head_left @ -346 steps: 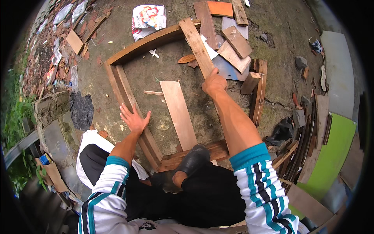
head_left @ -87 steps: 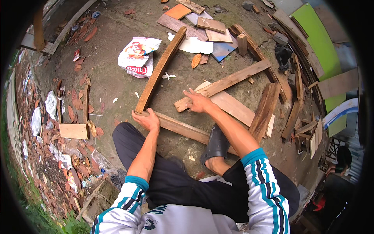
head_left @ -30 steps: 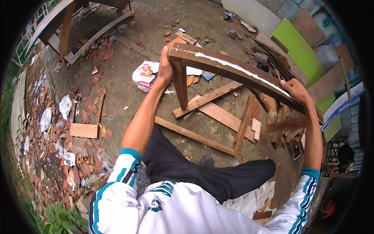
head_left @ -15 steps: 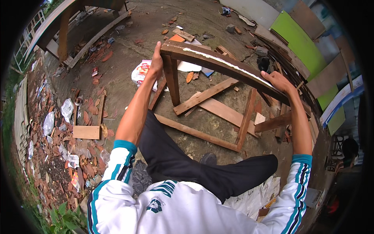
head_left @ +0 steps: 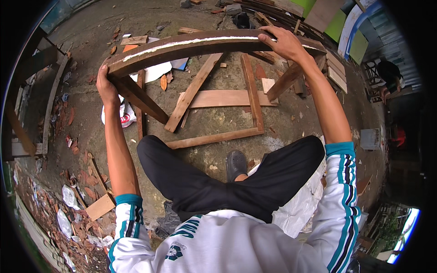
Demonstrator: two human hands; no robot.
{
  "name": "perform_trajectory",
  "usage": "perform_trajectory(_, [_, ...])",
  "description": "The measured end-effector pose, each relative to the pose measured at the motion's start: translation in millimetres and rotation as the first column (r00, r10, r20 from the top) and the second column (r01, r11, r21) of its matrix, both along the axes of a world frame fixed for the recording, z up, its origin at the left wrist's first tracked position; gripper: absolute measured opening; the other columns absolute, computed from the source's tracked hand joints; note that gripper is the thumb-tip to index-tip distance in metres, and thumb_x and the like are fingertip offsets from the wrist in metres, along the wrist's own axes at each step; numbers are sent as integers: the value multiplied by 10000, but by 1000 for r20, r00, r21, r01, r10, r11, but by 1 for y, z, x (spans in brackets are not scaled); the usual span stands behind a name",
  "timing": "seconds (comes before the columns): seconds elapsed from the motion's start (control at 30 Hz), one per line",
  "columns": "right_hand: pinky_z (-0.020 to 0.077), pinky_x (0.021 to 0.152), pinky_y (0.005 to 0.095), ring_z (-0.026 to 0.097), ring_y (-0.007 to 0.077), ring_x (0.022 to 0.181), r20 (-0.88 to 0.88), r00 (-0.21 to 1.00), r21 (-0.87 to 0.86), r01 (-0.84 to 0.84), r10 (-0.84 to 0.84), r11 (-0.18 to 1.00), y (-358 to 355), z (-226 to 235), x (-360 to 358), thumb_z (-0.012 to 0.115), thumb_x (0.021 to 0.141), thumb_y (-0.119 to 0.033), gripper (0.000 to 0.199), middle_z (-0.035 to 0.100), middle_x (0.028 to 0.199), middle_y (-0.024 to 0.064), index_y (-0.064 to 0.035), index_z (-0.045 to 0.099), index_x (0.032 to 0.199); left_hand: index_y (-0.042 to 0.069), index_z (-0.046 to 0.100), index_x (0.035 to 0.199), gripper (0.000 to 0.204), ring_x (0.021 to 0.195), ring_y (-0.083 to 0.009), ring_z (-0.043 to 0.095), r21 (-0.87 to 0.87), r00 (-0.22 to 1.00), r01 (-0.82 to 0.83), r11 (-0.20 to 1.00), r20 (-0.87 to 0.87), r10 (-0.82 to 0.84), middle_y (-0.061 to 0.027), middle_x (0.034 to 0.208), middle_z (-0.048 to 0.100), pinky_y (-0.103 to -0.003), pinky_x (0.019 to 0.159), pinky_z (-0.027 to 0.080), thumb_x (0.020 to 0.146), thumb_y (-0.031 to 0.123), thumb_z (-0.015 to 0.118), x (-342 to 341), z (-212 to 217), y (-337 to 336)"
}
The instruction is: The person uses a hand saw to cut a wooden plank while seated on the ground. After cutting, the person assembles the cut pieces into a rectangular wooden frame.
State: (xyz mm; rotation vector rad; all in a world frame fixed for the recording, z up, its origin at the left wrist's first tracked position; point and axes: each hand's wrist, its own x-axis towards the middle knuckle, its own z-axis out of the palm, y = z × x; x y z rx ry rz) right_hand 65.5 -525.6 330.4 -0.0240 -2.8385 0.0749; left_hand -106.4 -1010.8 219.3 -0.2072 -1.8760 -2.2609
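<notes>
Both my hands hold a dark brown wooden frame [head_left: 191,44], its long top beam crossing in front of me with legs pointing down from its ends. A bead of white paste, perhaps glue, runs along the beam's upper face. My left hand [head_left: 107,88] is closed round the beam's left end, thumb up against the end face. My right hand [head_left: 287,45] grips over the beam near its right end, fingers across the top by the white line. Below lies another wooden frame [head_left: 214,138] on the ground, with a slanting wood strip [head_left: 195,93] and a flat board [head_left: 221,98].
Wood offcuts and a white plastic bag [head_left: 127,116] lie beyond and left. Leaves and litter cover the left ground, near a small board [head_left: 100,207]. Planks [head_left: 268,11] are stacked at the far right. Another person [head_left: 390,77] sits at the right. A wooden structure [head_left: 32,91] stands left.
The view has swung to the right. The held frame's beam now lies more level across the view, its right end raised relative to the left. Both hands still grip it.
</notes>
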Motion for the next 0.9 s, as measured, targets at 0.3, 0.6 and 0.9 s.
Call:
perform_trajectory(0.3, [551,840,426,692,316,909,-103,992,358,-34,76,933,-8,-6,30,637,718,-832,881,716,1029,106,-120,687,1234,-75,644,1034,443,912,-191,580,-173,977,-150,973,-177,119,-114,946,658,-329,870,441,982,289,396,-6,-13,-6])
perform_trajectory(0.6, [566,783,437,710,342,882,-72,993,288,109,-92,951,-3,-5,93,698,713,-772,828,733,1035,152,-116,696,1218,-117,653,1121,542,990,-277,615,-304,981,-96,948,-192,37,-209,1052,697,-359,918,447,922,355,477,-14,26,44])
perform_trajectory(0.9, [548,755,424,697,319,833,-86,993,323,103,-79,941,8,-16,100,708,716,-751,822,713,926,118,-126,682,1248,-98,649,1102,520,962,-281,620,-220,963,-131,967,-261,71,-218,974,685,-365,889,460,904,356,493,-25,0,75])
